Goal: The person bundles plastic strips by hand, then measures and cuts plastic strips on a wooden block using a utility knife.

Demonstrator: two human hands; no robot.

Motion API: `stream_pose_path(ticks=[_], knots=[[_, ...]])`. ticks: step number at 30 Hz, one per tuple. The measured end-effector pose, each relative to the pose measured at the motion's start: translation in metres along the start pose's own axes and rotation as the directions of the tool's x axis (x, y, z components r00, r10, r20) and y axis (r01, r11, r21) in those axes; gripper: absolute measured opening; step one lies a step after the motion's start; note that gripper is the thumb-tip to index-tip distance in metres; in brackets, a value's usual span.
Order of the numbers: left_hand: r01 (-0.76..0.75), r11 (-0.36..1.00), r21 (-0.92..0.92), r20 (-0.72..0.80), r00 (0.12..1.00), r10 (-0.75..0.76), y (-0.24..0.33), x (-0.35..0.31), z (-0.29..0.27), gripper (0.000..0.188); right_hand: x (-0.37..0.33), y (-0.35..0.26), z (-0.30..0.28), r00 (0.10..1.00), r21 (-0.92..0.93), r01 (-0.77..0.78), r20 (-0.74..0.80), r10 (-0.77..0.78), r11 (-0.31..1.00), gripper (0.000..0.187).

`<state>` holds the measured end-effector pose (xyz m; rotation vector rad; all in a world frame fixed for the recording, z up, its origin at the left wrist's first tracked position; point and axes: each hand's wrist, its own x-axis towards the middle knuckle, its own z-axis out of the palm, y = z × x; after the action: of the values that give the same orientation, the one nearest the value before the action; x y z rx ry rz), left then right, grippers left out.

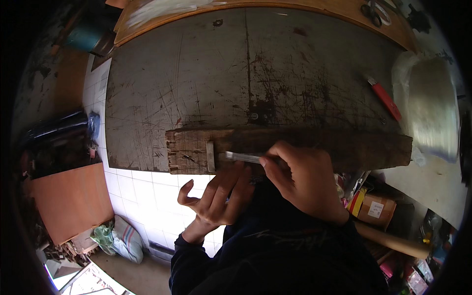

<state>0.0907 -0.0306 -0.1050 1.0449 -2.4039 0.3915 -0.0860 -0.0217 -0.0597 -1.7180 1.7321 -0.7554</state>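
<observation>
A long, rough wooden block lies along the near edge of the dark table. Over it, my right hand pinches a thin silvery strip or bundle of rods; its exact kind is unclear. The strip's free end points left. My left hand is at the block's near edge, just below that strip, thumb apart and fingers loosely bent. I make out nothing held in it, though its fingertips are partly hidden. Left of the strip, a narrow greyish flat piece sits crosswise on the block.
The scratched dark table stretches beyond the block. A red-handled cutter lies at its right, beside a clear plastic roll or stack. Scissors lie far right. A cardboard box and brown tube are low on the right.
</observation>
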Motion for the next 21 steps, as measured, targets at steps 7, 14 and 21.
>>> stream_pose_path(ticks=[7,14,21], knots=[[0.171,0.956,-0.238,-0.097,0.975,-0.199,0.007,-0.019,0.003,0.017,0.001,-0.005,-0.001,0.995,0.222,-0.098,0.039,0.091,0.97,0.006],[0.272,0.953,-0.136,-0.233,0.926,-0.298,0.001,-0.012,0.01,0.023,0.006,-0.006,0.01,0.999,0.169,0.03,0.037,-0.037,0.985,0.003],[0.296,0.949,-0.104,-0.226,0.923,-0.312,-0.004,-0.013,0.015,0.024,0.008,-0.008,0.013,0.997,0.137,0.053,0.041,-0.06,0.989,0.003]])
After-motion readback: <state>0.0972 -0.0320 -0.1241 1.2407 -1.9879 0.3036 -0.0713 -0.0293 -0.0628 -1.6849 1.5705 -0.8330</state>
